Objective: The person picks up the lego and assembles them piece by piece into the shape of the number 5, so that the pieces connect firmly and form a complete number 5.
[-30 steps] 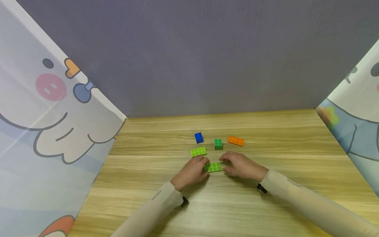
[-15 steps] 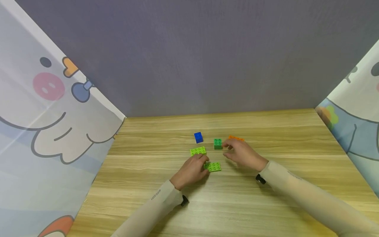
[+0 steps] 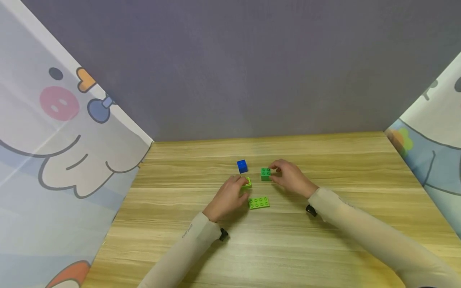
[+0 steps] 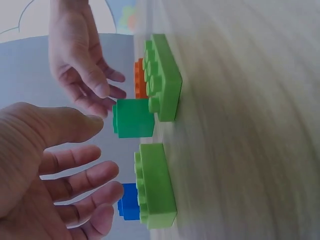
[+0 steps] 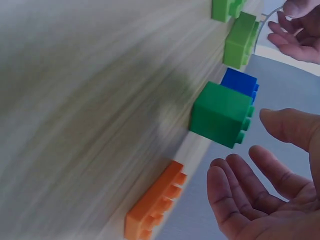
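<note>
In the head view, my left hand (image 3: 227,198) hovers over the upper light green brick (image 3: 247,183), hiding most of it; the left wrist view shows its fingers apart with nothing between them. A second light green brick (image 3: 259,203) lies just right of that hand. My right hand (image 3: 291,176) is beside the dark green brick (image 3: 265,174), thumb and fingers spread at its right side. In the right wrist view a gap shows between those fingers and the green brick (image 5: 221,114).
A blue brick (image 3: 242,166) sits behind the upper light green one on the wooden table (image 3: 273,252). The orange brick (image 5: 154,202) shows in the right wrist view, hidden behind my right hand in the head view. A grey wall (image 3: 252,72) stands behind.
My left hand has moved from the lower light green brick up to the upper one. My right hand has moved away from me, to the dark green brick, and now covers the orange brick.
</note>
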A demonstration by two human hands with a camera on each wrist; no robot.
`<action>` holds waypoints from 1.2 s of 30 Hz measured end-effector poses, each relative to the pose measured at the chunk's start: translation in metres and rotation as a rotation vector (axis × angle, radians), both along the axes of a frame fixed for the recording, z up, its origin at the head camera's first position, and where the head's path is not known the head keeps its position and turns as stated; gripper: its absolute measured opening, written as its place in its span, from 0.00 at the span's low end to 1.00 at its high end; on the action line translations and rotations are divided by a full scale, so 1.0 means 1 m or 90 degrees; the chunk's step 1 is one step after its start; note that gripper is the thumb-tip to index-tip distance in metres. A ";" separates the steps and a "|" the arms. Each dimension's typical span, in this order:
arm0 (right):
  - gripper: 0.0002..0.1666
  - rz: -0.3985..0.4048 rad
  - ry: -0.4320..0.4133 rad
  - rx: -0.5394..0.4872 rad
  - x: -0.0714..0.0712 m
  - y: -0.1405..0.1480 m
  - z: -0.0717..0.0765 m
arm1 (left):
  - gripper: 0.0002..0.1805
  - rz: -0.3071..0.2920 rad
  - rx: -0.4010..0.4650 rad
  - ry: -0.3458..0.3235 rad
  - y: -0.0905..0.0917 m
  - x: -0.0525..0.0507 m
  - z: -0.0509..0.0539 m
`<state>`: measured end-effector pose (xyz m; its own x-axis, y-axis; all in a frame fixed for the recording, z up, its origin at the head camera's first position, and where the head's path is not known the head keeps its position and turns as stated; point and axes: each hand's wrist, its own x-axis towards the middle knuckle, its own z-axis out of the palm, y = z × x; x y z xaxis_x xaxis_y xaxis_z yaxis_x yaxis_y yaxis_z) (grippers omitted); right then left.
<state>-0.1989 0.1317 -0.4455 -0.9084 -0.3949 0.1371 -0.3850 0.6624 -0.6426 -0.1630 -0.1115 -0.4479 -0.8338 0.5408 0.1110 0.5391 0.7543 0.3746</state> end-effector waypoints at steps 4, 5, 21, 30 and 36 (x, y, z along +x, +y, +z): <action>0.20 -0.009 -0.014 0.003 -0.005 -0.001 -0.005 | 0.19 -0.029 -0.018 -0.015 0.001 -0.001 0.000; 0.20 -0.012 -0.018 0.002 -0.006 -0.001 -0.005 | 0.19 -0.043 -0.029 -0.022 0.001 0.000 0.000; 0.17 -0.027 -0.045 0.006 -0.011 -0.007 -0.007 | 0.15 -0.119 -0.120 -0.016 0.015 0.005 -0.013; 0.16 -0.025 -0.041 0.001 -0.012 -0.010 -0.006 | 0.13 -0.100 -0.124 0.005 0.020 -0.002 -0.011; 0.15 -0.026 -0.041 0.006 -0.011 -0.010 -0.005 | 0.14 -0.076 -0.118 -0.007 0.022 -0.004 -0.010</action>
<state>-0.2103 0.1218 -0.4503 -0.9308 -0.3579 0.0737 -0.3148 0.6830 -0.6591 -0.1666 -0.0898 -0.4583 -0.7629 0.6465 -0.0075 0.6259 0.7415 0.2418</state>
